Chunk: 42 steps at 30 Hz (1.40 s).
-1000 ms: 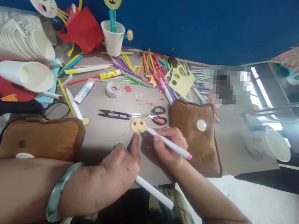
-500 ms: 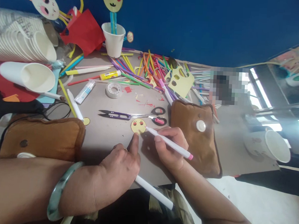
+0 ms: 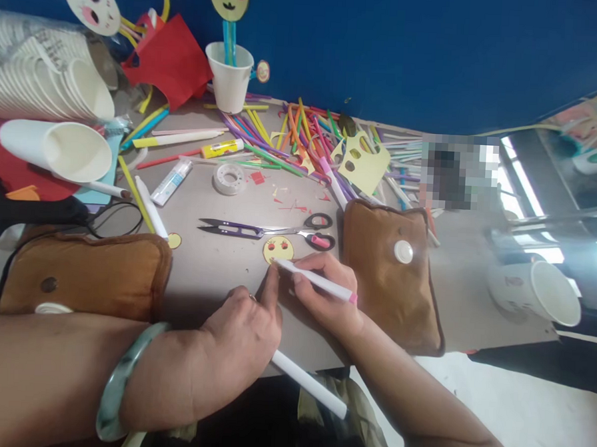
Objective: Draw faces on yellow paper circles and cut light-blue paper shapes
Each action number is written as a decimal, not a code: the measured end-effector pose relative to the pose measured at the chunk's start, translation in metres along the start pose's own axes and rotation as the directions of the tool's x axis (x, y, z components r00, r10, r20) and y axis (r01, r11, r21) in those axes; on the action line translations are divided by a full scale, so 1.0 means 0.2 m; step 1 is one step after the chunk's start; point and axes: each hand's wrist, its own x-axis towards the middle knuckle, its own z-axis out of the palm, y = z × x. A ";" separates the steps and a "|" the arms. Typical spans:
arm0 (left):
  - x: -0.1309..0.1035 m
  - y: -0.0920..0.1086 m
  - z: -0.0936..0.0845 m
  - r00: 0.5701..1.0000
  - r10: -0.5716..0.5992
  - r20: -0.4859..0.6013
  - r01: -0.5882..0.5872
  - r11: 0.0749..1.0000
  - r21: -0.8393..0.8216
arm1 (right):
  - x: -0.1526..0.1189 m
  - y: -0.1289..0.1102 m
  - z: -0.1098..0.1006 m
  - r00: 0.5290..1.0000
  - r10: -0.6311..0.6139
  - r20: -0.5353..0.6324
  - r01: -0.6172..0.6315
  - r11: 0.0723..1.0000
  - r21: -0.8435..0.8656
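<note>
Our left hand point(image 3: 237, 334) stretches its index finger to the near edge of the yellow paper face point(image 3: 279, 247), other fingers curled; we cannot tell whether it grips the white pen point(image 3: 312, 386) jutting out beneath it. Our right hand point(image 3: 330, 297) is closed around the pink-ended marker point(image 3: 318, 281), its tip at the face. Beyond both hands, scissors point(image 3: 262, 232) lie on the bench point(image 3: 200, 272); a brown cushion point(image 3: 385, 288) sits right of the right hand.

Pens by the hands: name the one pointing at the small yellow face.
The pink-ended white pen in the right hand. The other pen juts from beneath the left hand, away from the face.
</note>
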 end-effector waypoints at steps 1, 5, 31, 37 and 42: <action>0.00 0.00 0.00 1.000 -0.002 0.004 0.002 1.000 -0.001 | 0.00 0.00 0.00 1.000 0.009 0.011 -0.009 1.000 0.005; 0.00 0.00 -0.01 1.000 0.001 0.012 -0.001 1.000 -0.004 | 0.01 0.00 0.00 0.998 0.039 0.040 -0.039 0.999 0.005; 0.00 0.00 0.00 1.000 0.010 0.006 -0.010 1.000 -0.013 | 0.02 0.03 -0.03 0.986 0.062 -0.153 -0.070 0.996 -0.049; 0.00 0.00 0.03 0.998 0.005 -0.065 -0.004 1.000 0.013 | 0.01 0.03 -0.01 0.991 0.032 -0.126 -0.039 0.998 -0.048; 0.00 0.00 0.02 0.997 0.008 -0.073 -0.007 1.000 0.015 | 0.01 0.04 -0.01 0.993 0.016 -0.121 -0.023 0.998 -0.054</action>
